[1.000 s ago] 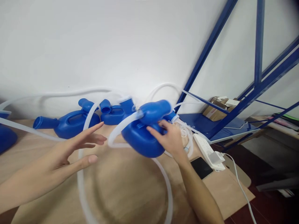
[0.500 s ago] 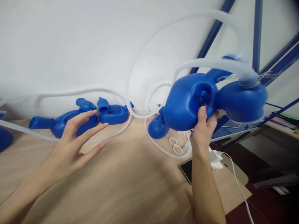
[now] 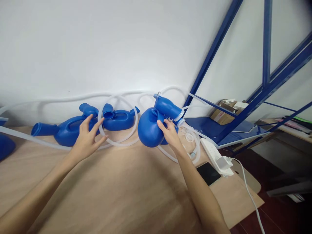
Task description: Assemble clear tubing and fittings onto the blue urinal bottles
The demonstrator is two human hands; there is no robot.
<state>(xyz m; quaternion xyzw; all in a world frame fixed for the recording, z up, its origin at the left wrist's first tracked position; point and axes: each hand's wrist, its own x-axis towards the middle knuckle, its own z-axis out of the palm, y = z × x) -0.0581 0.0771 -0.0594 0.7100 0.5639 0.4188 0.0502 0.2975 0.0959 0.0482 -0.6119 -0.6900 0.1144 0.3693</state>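
1. Our right hand (image 3: 170,131) holds a blue plastic bottle (image 3: 149,128) near the middle of our view. The fingers are curled around part of it, with the thumb on the near side and some fingers hidden.
2. The bottle's round end faces us. A blue spout (image 3: 168,108) with a white rim sits up by its top. We cannot tell if the bottle rests on the tabletop (image 3: 117,188).
3. Our left hand (image 3: 85,138) has its fingers spread wide and holds nothing. It is in front of another blue bottle (image 3: 64,136). A looped white tube passes by the fingertips, but we cannot tell if they touch.
4. A smaller blue bottle (image 3: 124,125) lies between our hands, near the wall.
5. On our right are white rings (image 3: 189,137), a black phone (image 3: 209,174) and a white power strip (image 3: 211,152).
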